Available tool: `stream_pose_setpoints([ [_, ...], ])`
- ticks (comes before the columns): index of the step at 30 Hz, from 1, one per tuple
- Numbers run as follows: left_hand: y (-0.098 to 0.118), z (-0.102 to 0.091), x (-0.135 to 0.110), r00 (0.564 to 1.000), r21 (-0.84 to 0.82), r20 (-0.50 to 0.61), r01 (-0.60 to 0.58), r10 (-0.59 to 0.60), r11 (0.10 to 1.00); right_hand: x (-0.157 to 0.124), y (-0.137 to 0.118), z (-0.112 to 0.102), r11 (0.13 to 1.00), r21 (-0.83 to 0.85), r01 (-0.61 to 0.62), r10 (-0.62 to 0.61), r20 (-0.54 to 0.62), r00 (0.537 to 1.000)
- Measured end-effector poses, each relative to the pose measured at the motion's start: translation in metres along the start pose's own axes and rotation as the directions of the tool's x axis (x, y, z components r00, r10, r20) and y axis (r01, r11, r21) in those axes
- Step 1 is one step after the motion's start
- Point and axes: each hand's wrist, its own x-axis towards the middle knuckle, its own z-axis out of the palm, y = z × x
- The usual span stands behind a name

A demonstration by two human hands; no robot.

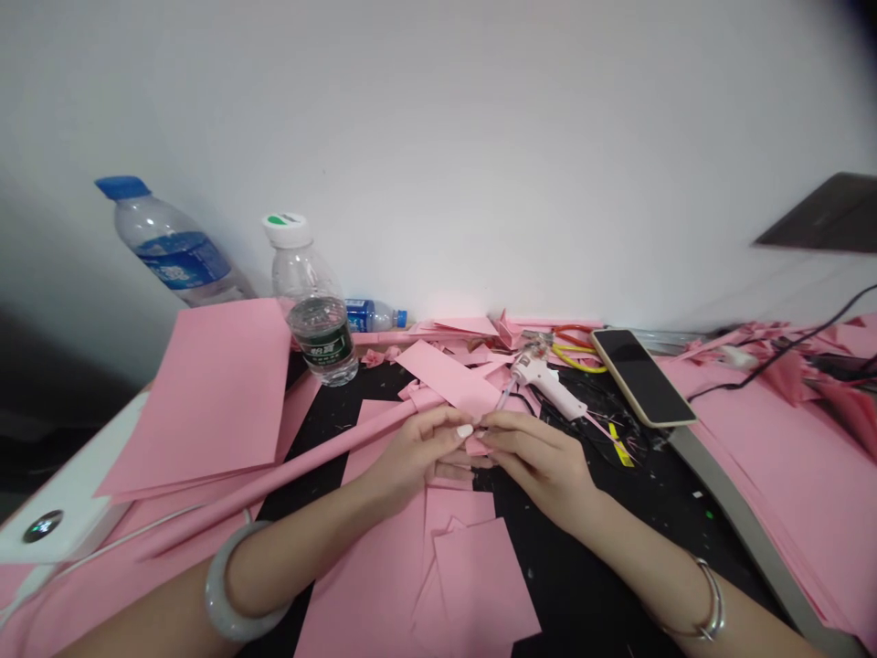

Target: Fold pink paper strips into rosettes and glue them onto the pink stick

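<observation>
My left hand (428,448) and my right hand (541,457) meet at the middle of the table. Between their fingertips is a small piece of pink paper (478,446), mostly covered by the fingers, so its folds do not show clearly. The thumb and fingers of each hand are closed on it. Just behind lies a pink paper strip (449,376). Below the hands, square pink paper pieces (486,580) overlap on a larger pink sheet (360,585). A long rolled pink paper tube (301,475) passes under my left forearm.
A white glue gun (554,388) and a phone (640,375) lie behind my right hand. Upright bottles, one white-capped (319,320) and one blue-capped (174,247), stand back left. Stacked pink sheets (212,402) lie left, more pink paper (774,475) right. A black cable (787,352) crosses there.
</observation>
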Motion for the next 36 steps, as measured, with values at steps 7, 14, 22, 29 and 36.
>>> stream_pose_setpoints([
  [7, -0.004, -0.004, 0.004, 0.993, -0.01, -0.02, -0.12, 0.12, 0.993, -0.001, 0.003, 0.001, 1.0, -0.004, -0.027, 0.027, 0.032, 0.999],
  [14, -0.003, -0.002, 0.005, 0.99, 0.059, -0.054, -0.128, 0.131, 0.99, -0.003, 0.004, 0.004, 0.996, 0.016, -0.092, 0.092, 0.004, 0.996],
  [22, -0.007, -0.001, -0.005, 0.988, 0.114, -0.131, -0.065, 0.08, 0.991, -0.001, 0.005, 0.007, 0.982, 0.133, -0.131, 0.126, 0.05, 0.991],
  [29, -0.009, -0.001, -0.014, 0.988, 0.116, -0.105, -0.098, 0.111, 0.988, -0.001, 0.0, 0.009, 0.977, 0.191, -0.097, 0.082, 0.088, 0.993],
  [36, -0.009, 0.0, -0.016, 0.988, 0.157, -0.098, -0.099, 0.115, 0.983, 0.001, -0.001, 0.008, 0.967, 0.21, -0.146, 0.121, 0.129, 0.984],
])
